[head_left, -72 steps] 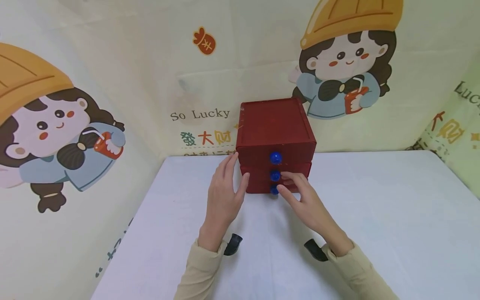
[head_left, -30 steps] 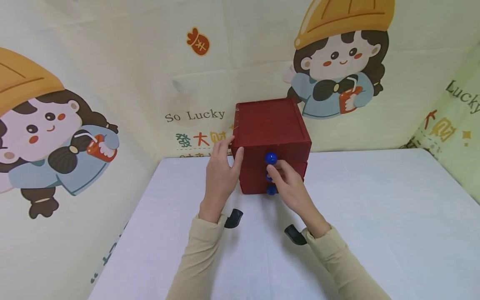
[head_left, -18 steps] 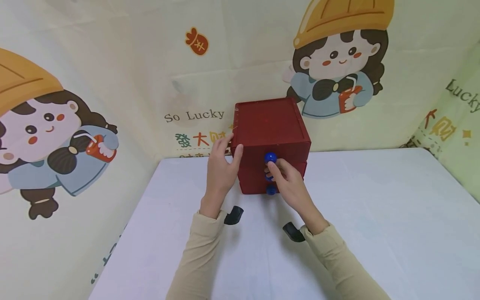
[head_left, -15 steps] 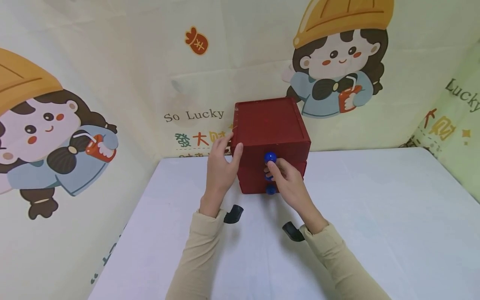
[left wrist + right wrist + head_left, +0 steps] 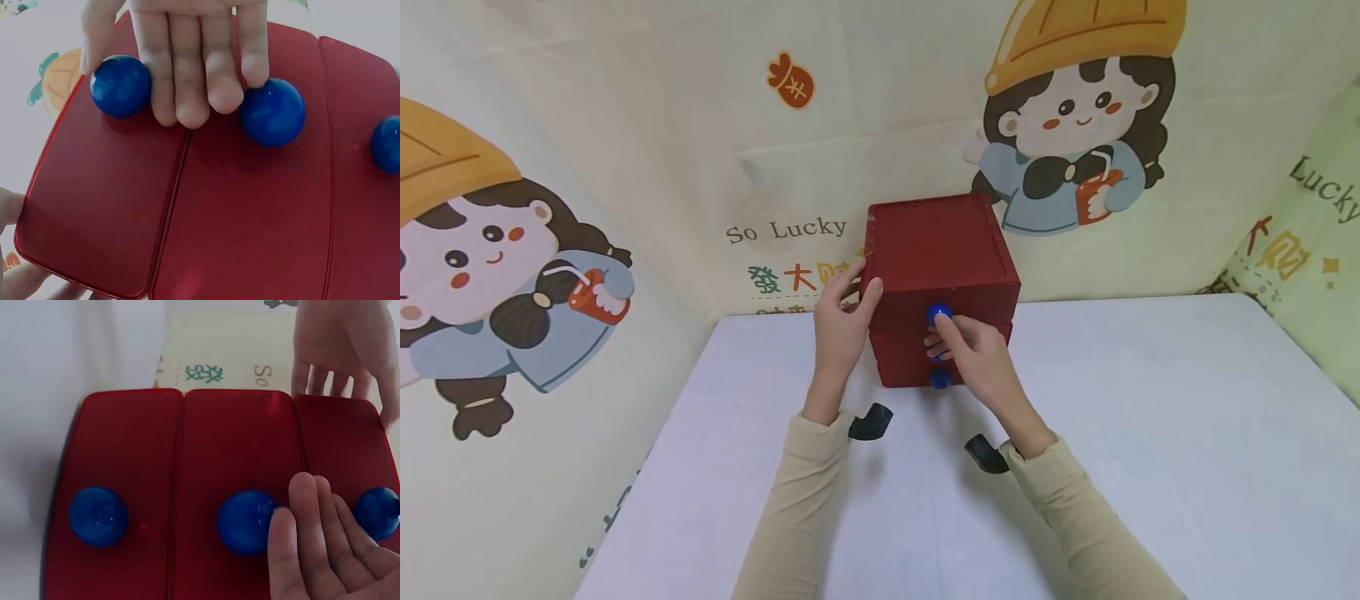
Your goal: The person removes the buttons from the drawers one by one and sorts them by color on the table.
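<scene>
A dark red box (image 5: pixel 936 242) with three stacked drawers stands at the back of the table, each front bearing a round blue knob. My right hand (image 5: pixel 985 354) has the top knob (image 5: pixel 120 86) between thumb and index finger. Its other fingers reach down the front, and the little finger meets the middle knob (image 5: pixel 273 112). Below them the bottom knob (image 5: pixel 98 515) is untouched. My left hand (image 5: pixel 842 325) rests against the box's upper left front corner, thumb at the front edge and fingers along the left side. All drawers look closed.
The table (image 5: pixel 737 500) has a white cover. A printed cloth backdrop (image 5: pixel 700 117) with cartoon figures and lettering hangs close behind the box. Black wrist-camera mounts (image 5: pixel 871 422) stick out from both beige sleeves (image 5: pixel 801 500).
The right hand has risen from beside the lower knobs to the top knob. The left hand has moved up along the corner, its fingers closer to the box side.
</scene>
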`<act>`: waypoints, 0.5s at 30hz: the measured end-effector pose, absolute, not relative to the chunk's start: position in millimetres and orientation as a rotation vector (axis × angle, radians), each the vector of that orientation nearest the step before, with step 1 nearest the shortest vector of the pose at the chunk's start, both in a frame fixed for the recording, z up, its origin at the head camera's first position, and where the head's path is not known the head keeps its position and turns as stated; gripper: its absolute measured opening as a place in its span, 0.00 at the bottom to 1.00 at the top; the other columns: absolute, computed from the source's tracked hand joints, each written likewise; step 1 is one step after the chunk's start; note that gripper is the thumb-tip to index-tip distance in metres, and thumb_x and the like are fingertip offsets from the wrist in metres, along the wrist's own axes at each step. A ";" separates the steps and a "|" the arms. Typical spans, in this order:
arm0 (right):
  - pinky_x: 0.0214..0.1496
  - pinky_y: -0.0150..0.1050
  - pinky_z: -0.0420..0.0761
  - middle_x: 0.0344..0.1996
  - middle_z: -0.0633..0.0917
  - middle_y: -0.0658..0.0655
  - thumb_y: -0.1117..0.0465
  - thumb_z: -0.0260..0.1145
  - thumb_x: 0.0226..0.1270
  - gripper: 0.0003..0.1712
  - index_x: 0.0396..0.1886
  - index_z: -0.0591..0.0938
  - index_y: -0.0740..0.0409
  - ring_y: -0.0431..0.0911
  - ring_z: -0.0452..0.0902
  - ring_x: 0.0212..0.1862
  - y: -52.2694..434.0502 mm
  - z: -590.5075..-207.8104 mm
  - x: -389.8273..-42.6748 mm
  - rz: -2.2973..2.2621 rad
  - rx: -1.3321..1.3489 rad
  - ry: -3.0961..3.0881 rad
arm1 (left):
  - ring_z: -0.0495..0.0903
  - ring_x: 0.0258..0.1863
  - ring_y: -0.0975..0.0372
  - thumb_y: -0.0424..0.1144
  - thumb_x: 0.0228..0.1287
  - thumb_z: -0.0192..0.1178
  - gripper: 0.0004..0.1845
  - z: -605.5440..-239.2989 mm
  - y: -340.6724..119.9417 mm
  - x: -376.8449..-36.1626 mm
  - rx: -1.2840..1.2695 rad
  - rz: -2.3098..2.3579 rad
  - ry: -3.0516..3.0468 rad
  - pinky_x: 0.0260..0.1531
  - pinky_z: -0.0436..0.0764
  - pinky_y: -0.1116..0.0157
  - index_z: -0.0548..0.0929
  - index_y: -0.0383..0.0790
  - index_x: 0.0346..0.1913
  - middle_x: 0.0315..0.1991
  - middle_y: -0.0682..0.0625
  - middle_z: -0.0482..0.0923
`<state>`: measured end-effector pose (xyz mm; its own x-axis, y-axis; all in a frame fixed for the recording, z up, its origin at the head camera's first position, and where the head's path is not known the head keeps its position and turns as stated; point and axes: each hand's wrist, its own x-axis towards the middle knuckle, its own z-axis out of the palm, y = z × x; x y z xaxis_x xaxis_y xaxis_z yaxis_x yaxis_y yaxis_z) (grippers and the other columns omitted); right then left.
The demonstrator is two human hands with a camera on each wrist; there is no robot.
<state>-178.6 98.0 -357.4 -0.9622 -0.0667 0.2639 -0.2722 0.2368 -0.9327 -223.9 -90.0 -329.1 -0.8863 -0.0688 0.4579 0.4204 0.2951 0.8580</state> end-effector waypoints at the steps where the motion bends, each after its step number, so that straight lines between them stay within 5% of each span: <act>1: 0.45 0.44 0.86 0.38 0.88 0.63 0.48 0.54 0.78 0.25 0.45 0.84 0.66 0.53 0.86 0.38 98.5 -356.7 -178.8 1.823 0.320 -2.328 | 0.79 0.55 0.58 0.47 0.68 0.62 0.26 -329.4 -90.0 -224.1 -0.310 -1.637 -2.145 0.53 0.81 0.57 0.77 0.44 0.66 0.59 0.49 0.77; 15: 0.41 0.40 0.87 0.33 0.89 0.62 0.45 0.57 0.76 0.27 0.42 0.87 0.66 0.52 0.87 0.35 98.0 -351.5 -179.7 1.814 0.288 -2.314 | 0.78 0.56 0.59 0.45 0.67 0.65 0.25 -327.8 -88.8 -220.5 -0.247 -1.862 -2.043 0.53 0.80 0.60 0.78 0.45 0.66 0.58 0.51 0.78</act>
